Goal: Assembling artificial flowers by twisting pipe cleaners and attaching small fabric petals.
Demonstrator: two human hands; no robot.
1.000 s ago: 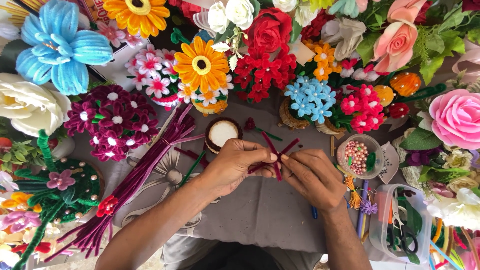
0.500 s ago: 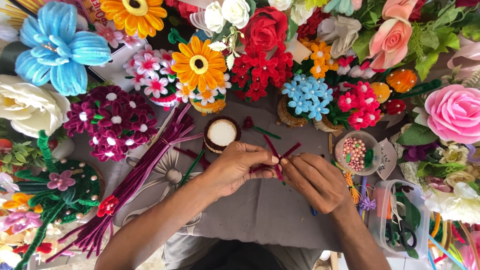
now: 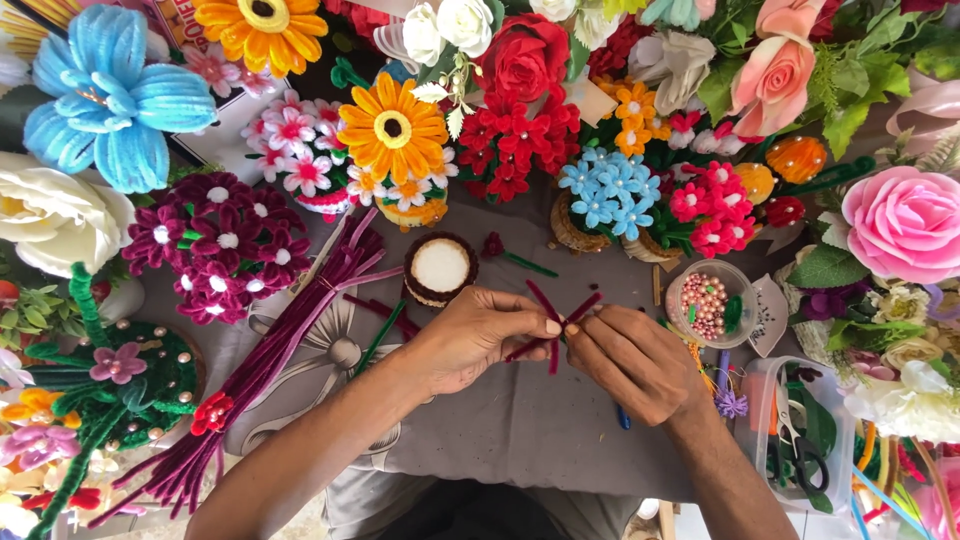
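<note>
The dark red pipe cleaners (image 3: 553, 325) are crossed in a small bundle above the grey cloth (image 3: 520, 430), in the middle of the table, and both hands hold them. The left hand (image 3: 475, 340) is closed, its thumb and fingers pinching the crossing point; the right hand (image 3: 635, 362) is also closed around the ends that point to the right. I think the grip is small and the stems are springy — if one pinch becomes loose, the bundle may open and the pieces fall among the spare stems (image 3: 375, 315) on the cloth. The open bowl of beads (image 3: 705, 305) stands just beside the right hand, so a wide elbow movement could turn it over. The long bundle of purple stems (image 3: 270, 370) lies near the left forearm and could be pushed off.
</note>
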